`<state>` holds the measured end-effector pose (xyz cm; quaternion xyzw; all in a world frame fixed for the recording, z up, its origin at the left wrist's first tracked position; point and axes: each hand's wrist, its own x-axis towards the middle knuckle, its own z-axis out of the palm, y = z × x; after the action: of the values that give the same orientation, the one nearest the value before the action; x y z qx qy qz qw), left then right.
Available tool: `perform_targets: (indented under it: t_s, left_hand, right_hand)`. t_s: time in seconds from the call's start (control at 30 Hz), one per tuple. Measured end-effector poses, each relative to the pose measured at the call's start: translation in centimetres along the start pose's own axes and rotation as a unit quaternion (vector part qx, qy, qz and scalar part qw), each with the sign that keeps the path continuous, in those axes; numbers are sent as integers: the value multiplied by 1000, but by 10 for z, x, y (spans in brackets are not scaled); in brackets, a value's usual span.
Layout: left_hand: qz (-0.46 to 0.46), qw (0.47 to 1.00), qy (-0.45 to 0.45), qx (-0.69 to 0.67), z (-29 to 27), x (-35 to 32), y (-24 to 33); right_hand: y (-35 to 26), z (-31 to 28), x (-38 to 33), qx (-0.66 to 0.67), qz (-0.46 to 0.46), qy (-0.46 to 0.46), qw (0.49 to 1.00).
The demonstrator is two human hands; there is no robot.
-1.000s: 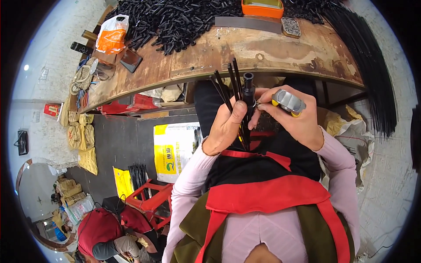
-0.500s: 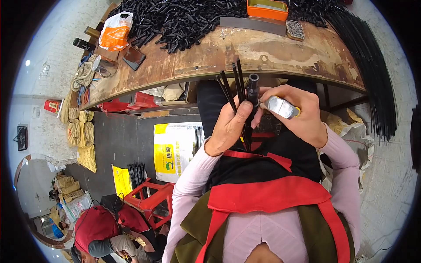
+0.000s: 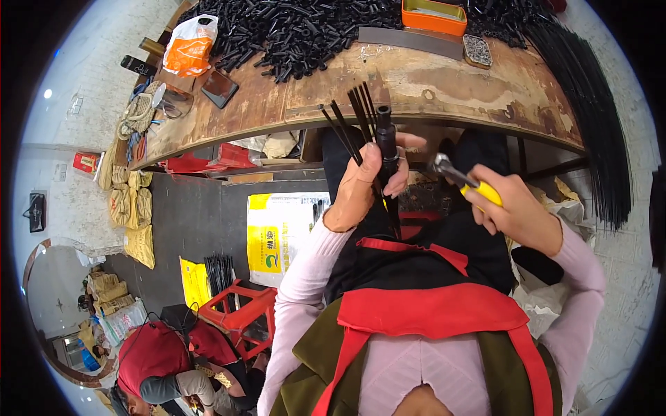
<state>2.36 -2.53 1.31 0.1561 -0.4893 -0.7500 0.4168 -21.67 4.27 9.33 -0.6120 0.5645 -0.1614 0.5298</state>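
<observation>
Hammer (image 3: 460,176) shifted right, apart from black tube (image 3: 386,141).
Tube: over lap (image 3: 388,267), in left hand (image 3: 358,183), fingers parted around it and thin rods (image 3: 358,107), apparently for steadiness; right hand (image 3: 512,208): fingers wrapped on yellow grip (image 3: 489,193), likely for control.

A worn, stained wooden table (image 3: 305,102) stretches beyond the left hand (image 3: 359,186). Ahead of that hand and to its left, a heap of short black tubes (image 3: 284,38) covers the far side; farther left lie a dark phone (image 3: 220,89), a clear jar (image 3: 177,102) and a white-and-orange bag (image 3: 189,52). Ahead of the right hand (image 3: 513,208), slightly leftward, are a flat grey strip (image 3: 409,43), a small tin (image 3: 479,65) and an orange box (image 3: 436,23); to its right, long black rods (image 3: 586,114) droop over the edge.
</observation>
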Motion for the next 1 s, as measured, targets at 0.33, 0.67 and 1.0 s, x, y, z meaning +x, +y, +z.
perform_targets:
  t_s: [0.33,0.67,1.0]
  left_hand:
    - [-38,998,-17,46,10,-3,-3]
    - [-36,998,-10,54,11,-4,-2]
    - [-32,998,-43,35,12,-1,6]
  right_hand:
    - [12,5,2,6,-133,-26,991]
    - [-23,-11,0,-42,-47,-103,993]
    - [-11,-13,14,280,166,-328,887]
